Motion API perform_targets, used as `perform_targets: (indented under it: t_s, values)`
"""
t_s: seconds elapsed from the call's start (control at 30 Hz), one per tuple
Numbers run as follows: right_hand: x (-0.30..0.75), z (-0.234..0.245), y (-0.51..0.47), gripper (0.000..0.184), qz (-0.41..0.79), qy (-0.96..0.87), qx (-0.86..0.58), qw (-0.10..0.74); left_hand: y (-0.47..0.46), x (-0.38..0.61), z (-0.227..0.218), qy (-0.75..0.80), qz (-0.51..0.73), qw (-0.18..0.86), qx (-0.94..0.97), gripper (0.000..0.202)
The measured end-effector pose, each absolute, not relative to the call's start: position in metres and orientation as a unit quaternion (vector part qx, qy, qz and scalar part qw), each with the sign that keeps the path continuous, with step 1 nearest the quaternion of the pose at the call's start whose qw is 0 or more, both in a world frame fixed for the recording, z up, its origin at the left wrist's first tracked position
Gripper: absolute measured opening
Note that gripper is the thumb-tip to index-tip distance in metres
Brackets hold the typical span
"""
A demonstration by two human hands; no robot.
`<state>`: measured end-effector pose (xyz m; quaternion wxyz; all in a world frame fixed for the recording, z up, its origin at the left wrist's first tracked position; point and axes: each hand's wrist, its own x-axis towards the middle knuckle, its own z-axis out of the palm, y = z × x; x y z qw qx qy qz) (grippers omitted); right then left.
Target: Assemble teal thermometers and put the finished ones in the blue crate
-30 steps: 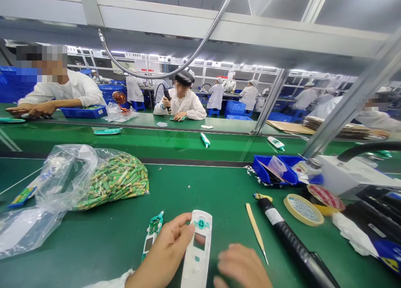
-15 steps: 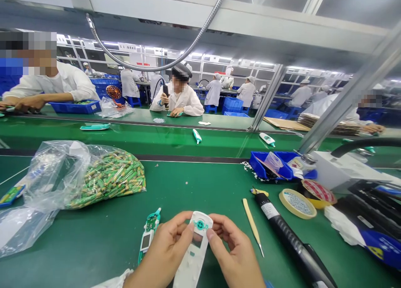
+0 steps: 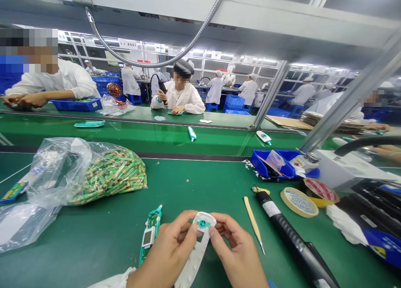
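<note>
Casing half (image 3: 197,248), white moulded plastic, long and slim, rounded top with teal button pad and rectangular window; pinched at its upper end between left hand (image 3: 166,254) and right hand (image 3: 239,254) above green matte bench mat (image 3: 203,188). Bare circuit board (image 3: 149,233), narrow, lies just left.

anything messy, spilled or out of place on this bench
Only small litter: white scraps are strewn on the green mat beside the blue bin, with a few specks further left. The white casing held by the left hand and right hand shows no visible damage.
</note>
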<state>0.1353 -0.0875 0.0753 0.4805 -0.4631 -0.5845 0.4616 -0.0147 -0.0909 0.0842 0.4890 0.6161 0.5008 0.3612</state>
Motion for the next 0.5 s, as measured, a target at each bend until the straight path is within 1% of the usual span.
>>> perform_targets:
  t_s: [0.2,0.4,0.5]
  values:
    - [0.1332,0.0799,-0.0874,0.018,0.457,-0.582,-0.476,0.476,-0.0916,-0.0169,0.0862,0.513,0.359,0.457,0.632,0.033]
    - [0.1400,0.0757,-0.0850,0.019,0.454,-0.594,-0.460,0.479,-0.0945,-0.0101,0.0888,0.492,0.374,0.483,0.620,0.031]
    - [0.1425,0.0703,-0.0923,0.028,0.495,-0.555,-0.465,0.481,-0.0982,-0.0070,0.0894,0.481,0.390,0.499,0.606,0.032]
